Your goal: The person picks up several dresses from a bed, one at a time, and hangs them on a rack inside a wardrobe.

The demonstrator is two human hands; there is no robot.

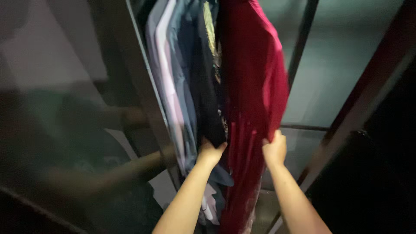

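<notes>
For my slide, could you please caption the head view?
Left hand presses dark hanging clothes aside while right hand grips a red garment.

- We see no packages, labels, signs or screens here.
- We find only hanging clothes and dark wardrobe panels, none of them carrying print.

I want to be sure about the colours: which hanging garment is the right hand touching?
The right hand grips the dark red garment, rightmost on the rail; the others are pale or dark blue.
</notes>
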